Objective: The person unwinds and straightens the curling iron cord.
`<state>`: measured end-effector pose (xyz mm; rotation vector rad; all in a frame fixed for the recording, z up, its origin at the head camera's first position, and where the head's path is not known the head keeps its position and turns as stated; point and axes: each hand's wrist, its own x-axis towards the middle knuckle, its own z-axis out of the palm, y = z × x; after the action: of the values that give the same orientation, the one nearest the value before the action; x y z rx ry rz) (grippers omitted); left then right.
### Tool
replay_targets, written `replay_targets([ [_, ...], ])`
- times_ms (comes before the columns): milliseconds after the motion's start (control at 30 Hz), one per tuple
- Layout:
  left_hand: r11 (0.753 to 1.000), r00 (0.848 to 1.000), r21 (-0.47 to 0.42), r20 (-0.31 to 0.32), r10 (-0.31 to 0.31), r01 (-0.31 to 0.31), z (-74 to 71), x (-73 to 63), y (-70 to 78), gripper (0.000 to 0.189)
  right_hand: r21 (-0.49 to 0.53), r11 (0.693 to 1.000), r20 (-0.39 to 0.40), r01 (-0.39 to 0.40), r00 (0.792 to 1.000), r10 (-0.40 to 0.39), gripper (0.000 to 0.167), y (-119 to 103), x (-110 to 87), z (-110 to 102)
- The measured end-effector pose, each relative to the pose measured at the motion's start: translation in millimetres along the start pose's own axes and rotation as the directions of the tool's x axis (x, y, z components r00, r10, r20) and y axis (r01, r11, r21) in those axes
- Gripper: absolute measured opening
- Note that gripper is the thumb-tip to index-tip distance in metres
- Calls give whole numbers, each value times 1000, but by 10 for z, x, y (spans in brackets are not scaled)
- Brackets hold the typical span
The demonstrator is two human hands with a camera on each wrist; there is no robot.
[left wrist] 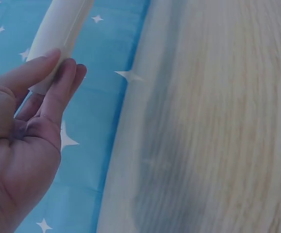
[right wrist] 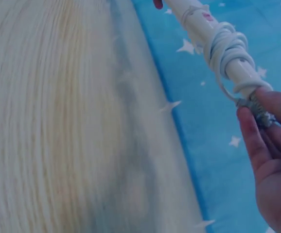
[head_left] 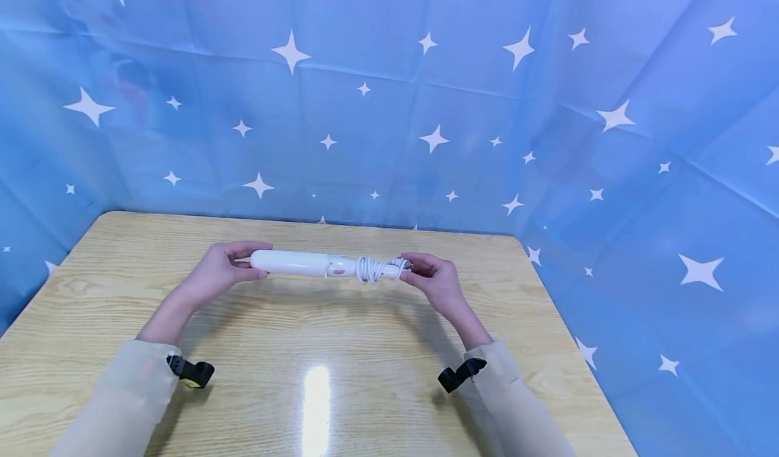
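Head view: a white wand [head_left: 292, 262] is held above the desk [head_left: 389, 362]. The left hand [head_left: 216, 272] pinches its 9 o'clock end, the right hand [head_left: 441, 284] its 3 o'clock end near the wound cord [head_left: 368, 270], probably to balance its length.

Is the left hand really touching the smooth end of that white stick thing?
Touching. The left wrist view shows it: the left hand pinches the white stick between thumb and fingers.
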<state>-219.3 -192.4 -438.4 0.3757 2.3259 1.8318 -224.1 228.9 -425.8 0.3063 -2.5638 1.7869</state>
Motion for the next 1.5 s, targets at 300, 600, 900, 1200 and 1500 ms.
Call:
replay_targets([
  [300, 996, 1000, -92, -7, -2, 1, 61, -78, 80, 58, -13, 1000, -7, 28, 1000, -28, 38, -119, -79, -50],
  [600, 994, 1000, -110, -19, 16, -18, 185, -86, 76, 57, -25, 999, 36, 31, 999, -30, 38, -142, -132, -51],
  [900, 994, 998, -112, -59, 11, -17, 178, -117, 130, 59, 16, 995, 100, 98, 990, -99, 36, -210, -137, -97],
  [1200, 994, 997, -106, -76, -7, -1, 171, -118, 85, 58, 145, 978, 158, 150, 972, -172, 34, -178, -129, -120],
  [1500, 994, 997, -107, -81, 4, -13, 166, -115, 59, 58, 102, 991, 76, 88, 992, -96, 28, -191, -96, -53],
])
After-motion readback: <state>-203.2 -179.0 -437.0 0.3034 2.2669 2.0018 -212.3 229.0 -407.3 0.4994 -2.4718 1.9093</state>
